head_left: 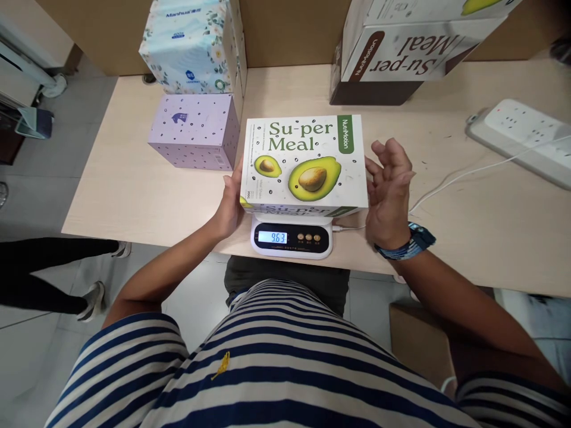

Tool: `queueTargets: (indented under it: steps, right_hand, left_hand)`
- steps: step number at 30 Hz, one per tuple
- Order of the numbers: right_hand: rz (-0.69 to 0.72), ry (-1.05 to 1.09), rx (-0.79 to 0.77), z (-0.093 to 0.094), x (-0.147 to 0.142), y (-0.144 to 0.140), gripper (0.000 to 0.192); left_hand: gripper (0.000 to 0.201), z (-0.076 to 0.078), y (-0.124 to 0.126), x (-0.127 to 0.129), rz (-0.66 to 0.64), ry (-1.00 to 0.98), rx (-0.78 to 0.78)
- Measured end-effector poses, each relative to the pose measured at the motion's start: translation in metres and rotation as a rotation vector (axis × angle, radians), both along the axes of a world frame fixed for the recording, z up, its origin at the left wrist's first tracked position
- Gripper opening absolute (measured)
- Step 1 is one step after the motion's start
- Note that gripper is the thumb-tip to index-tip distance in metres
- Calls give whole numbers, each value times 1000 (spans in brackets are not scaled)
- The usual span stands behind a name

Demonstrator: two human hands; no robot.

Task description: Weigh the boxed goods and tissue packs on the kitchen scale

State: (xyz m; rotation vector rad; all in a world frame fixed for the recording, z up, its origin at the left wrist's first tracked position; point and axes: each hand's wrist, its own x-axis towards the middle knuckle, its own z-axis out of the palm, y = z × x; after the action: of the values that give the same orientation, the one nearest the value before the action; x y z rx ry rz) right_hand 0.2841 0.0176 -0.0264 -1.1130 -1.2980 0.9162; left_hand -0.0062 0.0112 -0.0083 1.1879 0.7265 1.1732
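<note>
Two hands | left hand (231,205) flat against white avocado-printed cardboard box (306,163), not clasping | right hand (389,191) open, just beside box | box atop white digital scale (292,238)

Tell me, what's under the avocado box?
A white scale sits under the avocado box, its screen lit with numbers. The box covers the scale's top plate, so it cannot be seen. The left hand touches the box's side.

Bright, even overhead light fills the scene, casting only soft short shadows on the worktop (134,190), while the wide lens bends the edges, the scale's display (272,237) glows, and focus stays sharp throughout.
</note>
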Motion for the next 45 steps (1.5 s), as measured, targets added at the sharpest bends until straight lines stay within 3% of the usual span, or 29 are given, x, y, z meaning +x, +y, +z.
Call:
queueTargets:
  steps: [7,12,15,17,19,22,25,28,30,34,36,43,45]
  right_hand:
    - [-25,7,46,-8,8,3,74]
    - [-106,141,-107,-3,-4,-4,69]
    - [70,91,-111,1,-23,-17,76]
    - [236,51,-47,6,-33,-29,82]
    - [282,58,53,14,-34,-39,85]
    - [104,55,230,29,-12,-38,87]
    - [-86,25,356,45,29,-17,86]
    - [-112,23,306,47,70,10,88]
    - [-118,38,204,38,92,27,92]
    - [-138,-96,-40,14,118,48,102]
    - [-143,-244,-124,8,125,54,108]
    - [-30,-587,-63,13,118,79,110]
    - [-12,-633,-39,15,111,91,110]
  left_hand:
    - [97,-7,-5,-4,82,-11,-20]
    - [100,-4,-10,-12,248,31,-11]
    - [100,18,-14,-7,231,-4,-51]
    - [98,40,-22,1,133,-42,-100]
    - [97,62,-30,10,41,-48,-88]
    - [105,89,-26,26,-43,5,58]
    - [120,100,3,50,-210,103,171]
    - [136,95,44,83,-388,99,109]
    - [134,88,68,104,-419,69,33]
    - [70,74,103,125,-390,52,-290]
    - [61,70,115,125,-353,77,-405]
    - [44,54,122,123,-286,174,-289]
    - [56,51,127,123,-265,223,-256]
